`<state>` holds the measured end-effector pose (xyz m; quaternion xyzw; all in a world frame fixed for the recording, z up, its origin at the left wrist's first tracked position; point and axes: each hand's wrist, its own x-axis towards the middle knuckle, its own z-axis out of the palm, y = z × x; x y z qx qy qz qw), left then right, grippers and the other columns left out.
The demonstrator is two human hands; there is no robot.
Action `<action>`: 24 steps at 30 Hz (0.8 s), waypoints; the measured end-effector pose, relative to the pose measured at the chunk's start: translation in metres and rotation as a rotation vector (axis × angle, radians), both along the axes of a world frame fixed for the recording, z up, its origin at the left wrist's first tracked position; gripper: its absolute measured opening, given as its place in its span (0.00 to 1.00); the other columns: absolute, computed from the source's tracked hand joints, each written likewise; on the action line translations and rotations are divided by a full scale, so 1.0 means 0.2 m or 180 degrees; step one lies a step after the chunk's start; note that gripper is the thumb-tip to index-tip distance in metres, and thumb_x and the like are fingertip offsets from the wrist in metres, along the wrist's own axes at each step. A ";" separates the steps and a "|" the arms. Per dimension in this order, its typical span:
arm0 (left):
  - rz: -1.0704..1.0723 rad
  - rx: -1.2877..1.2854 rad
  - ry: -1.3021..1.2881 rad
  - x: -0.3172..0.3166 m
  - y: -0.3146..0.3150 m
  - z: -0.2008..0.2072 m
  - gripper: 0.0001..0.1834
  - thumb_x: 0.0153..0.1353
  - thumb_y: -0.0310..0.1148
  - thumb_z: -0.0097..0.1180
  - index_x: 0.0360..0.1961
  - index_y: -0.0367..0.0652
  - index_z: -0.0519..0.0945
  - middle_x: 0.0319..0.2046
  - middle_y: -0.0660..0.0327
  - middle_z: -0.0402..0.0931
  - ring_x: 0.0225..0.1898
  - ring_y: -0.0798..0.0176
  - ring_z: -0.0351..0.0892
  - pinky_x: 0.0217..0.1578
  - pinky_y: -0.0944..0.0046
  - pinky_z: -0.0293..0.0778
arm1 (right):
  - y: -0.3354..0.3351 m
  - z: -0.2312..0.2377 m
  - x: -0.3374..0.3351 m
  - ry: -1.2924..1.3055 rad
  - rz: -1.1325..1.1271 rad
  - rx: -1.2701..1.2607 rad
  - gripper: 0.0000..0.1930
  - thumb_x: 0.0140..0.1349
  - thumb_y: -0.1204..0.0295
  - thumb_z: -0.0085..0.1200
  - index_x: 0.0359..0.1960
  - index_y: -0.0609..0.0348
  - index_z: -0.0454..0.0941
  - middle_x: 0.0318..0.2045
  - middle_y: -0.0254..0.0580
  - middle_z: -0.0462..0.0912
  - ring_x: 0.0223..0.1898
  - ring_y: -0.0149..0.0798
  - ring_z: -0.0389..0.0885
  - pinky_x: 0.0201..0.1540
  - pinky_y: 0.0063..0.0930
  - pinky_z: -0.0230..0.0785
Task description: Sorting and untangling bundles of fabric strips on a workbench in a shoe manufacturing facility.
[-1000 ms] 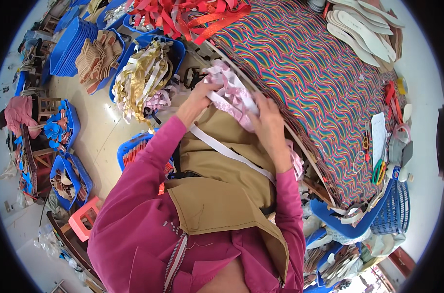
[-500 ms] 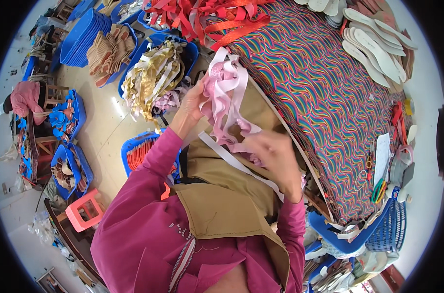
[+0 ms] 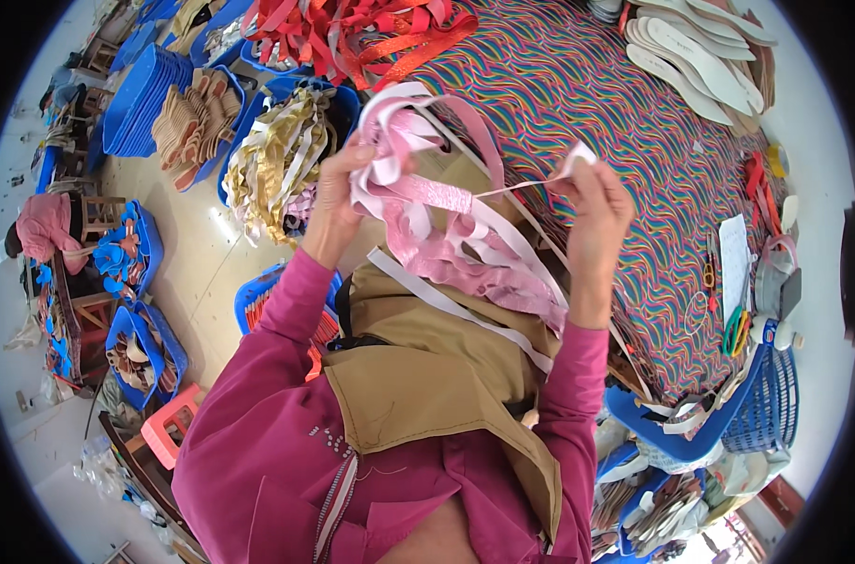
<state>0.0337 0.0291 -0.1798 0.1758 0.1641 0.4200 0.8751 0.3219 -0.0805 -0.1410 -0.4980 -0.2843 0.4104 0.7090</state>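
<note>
A loose bundle of pink glittery strips with white backing (image 3: 427,195) hangs between my hands, above my lap. My left hand (image 3: 345,179) is closed around its upper left part. Off to the right, my right hand (image 3: 595,193) pinches one strip's end, its white tip showing above the fingers; the strip runs thin and edge-on back toward the bundle. The lower strips trail over my khaki apron (image 3: 380,310) toward my right forearm. A separate white band (image 3: 455,310) crosses the apron.
A rainbow-patterned table (image 3: 578,103) lies to the right, bearing red strips (image 3: 352,38), pale insoles (image 3: 695,66) and scissors (image 3: 734,331). Blue baskets stand on the floor at left, one with gold strips (image 3: 282,160). A pink stool (image 3: 169,428) is at lower left.
My right hand has moved up and right from low near the bundle, drawing out a strip's end. The bundle has spread wider, and my left hand has shifted slightly left.
</note>
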 end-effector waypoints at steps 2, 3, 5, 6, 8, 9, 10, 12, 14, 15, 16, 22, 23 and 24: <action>0.0280 -0.0043 0.0263 0.00 0.00 0.08 0.32 0.50 0.21 0.57 0.60 0.34 0.68 0.45 0.49 0.79 0.38 0.52 0.84 0.42 0.58 0.82 | -0.06 0.04 0.15 0.0416 -0.0236 0.0537 0.07 0.67 0.77 0.49 0.42 0.65 0.79 0.35 0.48 0.83 0.33 0.38 0.83 0.40 0.26 0.78; 0.0604 -0.0079 0.0532 -0.01 0.00 0.10 0.30 0.52 0.21 0.56 0.59 0.34 0.68 0.44 0.50 0.79 0.38 0.53 0.83 0.41 0.59 0.82 | -0.10 0.05 0.24 0.0567 -0.0465 0.0618 0.07 0.68 0.77 0.49 0.43 0.65 0.79 0.36 0.48 0.83 0.33 0.37 0.83 0.40 0.24 0.77; 0.0631 -0.0063 0.0540 -0.05 0.00 0.04 0.29 0.53 0.21 0.56 0.59 0.34 0.69 0.44 0.50 0.79 0.38 0.54 0.83 0.41 0.60 0.82 | -0.20 0.07 0.41 0.0240 -0.0778 0.0639 0.09 0.70 0.74 0.48 0.45 0.66 0.78 0.37 0.47 0.84 0.35 0.33 0.83 0.38 0.21 0.76; 0.0672 -0.0043 0.0570 -0.07 0.02 -0.01 0.28 0.54 0.21 0.56 0.59 0.34 0.69 0.44 0.50 0.79 0.38 0.54 0.83 0.40 0.60 0.82 | -0.27 0.09 0.48 0.0223 -0.0850 0.0644 0.09 0.70 0.74 0.48 0.45 0.66 0.78 0.37 0.47 0.84 0.35 0.33 0.83 0.38 0.21 0.76; 0.0811 -0.0006 0.0632 -0.09 0.03 -0.08 0.26 0.56 0.21 0.55 0.58 0.34 0.70 0.44 0.50 0.80 0.38 0.56 0.83 0.40 0.61 0.81 | -0.37 0.12 0.61 -0.0156 -0.1516 0.0565 0.11 0.71 0.72 0.48 0.47 0.68 0.77 0.37 0.46 0.84 0.36 0.31 0.82 0.38 0.17 0.73; 0.0873 0.0002 0.0751 -0.07 0.02 -0.07 0.23 0.57 0.21 0.55 0.55 0.34 0.71 0.43 0.51 0.80 0.37 0.57 0.82 0.40 0.63 0.80 | -0.42 0.18 0.63 -0.0184 -0.1557 0.0772 0.11 0.71 0.73 0.48 0.46 0.69 0.77 0.38 0.47 0.84 0.37 0.31 0.82 0.38 0.17 0.74; 0.0972 0.0055 0.0940 -0.06 0.01 -0.03 0.20 0.58 0.21 0.54 0.53 0.35 0.73 0.42 0.52 0.80 0.36 0.59 0.81 0.40 0.65 0.79 | -0.46 0.20 0.66 -0.0132 -0.1570 0.0997 0.11 0.71 0.73 0.48 0.46 0.70 0.77 0.38 0.48 0.84 0.38 0.32 0.82 0.37 0.17 0.74; 0.0685 0.0047 0.0446 -0.24 0.12 -0.22 0.20 0.59 0.21 0.53 0.54 0.32 0.73 0.44 0.49 0.80 0.41 0.56 0.81 0.44 0.62 0.78 | -0.53 0.25 0.77 -0.0179 -0.2074 0.1005 0.12 0.71 0.72 0.48 0.47 0.70 0.77 0.38 0.47 0.84 0.37 0.32 0.82 0.39 0.17 0.73; 0.0628 -0.0067 0.0412 -0.26 0.14 -0.25 0.19 0.60 0.20 0.52 0.54 0.30 0.74 0.46 0.48 0.80 0.45 0.54 0.81 0.48 0.59 0.78 | -0.70 0.28 0.93 -0.0493 -0.2713 0.0960 0.13 0.71 0.72 0.46 0.46 0.70 0.78 0.38 0.46 0.84 0.36 0.33 0.82 0.41 0.18 0.72; 0.0907 -0.0117 0.0889 -0.25 0.12 -0.19 0.19 0.59 0.19 0.52 0.53 0.30 0.74 0.45 0.48 0.80 0.45 0.55 0.80 0.47 0.60 0.78 | -0.79 0.28 1.03 -0.0717 -0.2801 0.0932 0.13 0.71 0.72 0.46 0.45 0.69 0.78 0.38 0.47 0.84 0.36 0.34 0.82 0.41 0.19 0.73; 0.0888 -0.0125 0.0896 -0.32 0.15 -0.21 0.19 0.59 0.19 0.52 0.53 0.30 0.74 0.45 0.48 0.80 0.45 0.55 0.80 0.47 0.60 0.78 | -0.88 0.29 1.11 -0.0721 -0.2818 0.0917 0.13 0.71 0.72 0.46 0.45 0.69 0.78 0.38 0.47 0.84 0.36 0.34 0.82 0.41 0.19 0.73; 0.1376 -0.0201 0.1417 -0.54 0.21 -0.35 0.14 0.60 0.20 0.53 0.49 0.33 0.76 0.39 0.55 0.80 0.35 0.61 0.80 0.38 0.66 0.78 | -1.60 0.49 1.43 -0.4790 -0.4298 -0.2441 0.08 0.58 0.81 0.53 0.39 0.64 0.80 0.33 0.50 0.85 0.31 0.41 0.83 0.35 0.27 0.74; 0.1357 -0.0167 0.1709 -0.56 0.19 -0.35 0.14 0.61 0.20 0.52 0.48 0.32 0.76 0.39 0.55 0.81 0.36 0.62 0.80 0.38 0.67 0.78 | -1.70 0.52 1.42 -0.5157 -0.4339 -0.2837 0.09 0.54 0.83 0.55 0.38 0.63 0.81 0.32 0.51 0.85 0.29 0.43 0.83 0.34 0.29 0.75; 0.1315 -0.0181 0.1736 -0.55 0.18 -0.35 0.14 0.61 0.20 0.52 0.48 0.32 0.76 0.39 0.55 0.81 0.36 0.62 0.80 0.38 0.67 0.78 | -1.74 0.59 1.39 -0.5034 -0.4574 -0.2896 0.10 0.54 0.84 0.53 0.38 0.63 0.81 0.32 0.51 0.85 0.29 0.45 0.83 0.33 0.30 0.75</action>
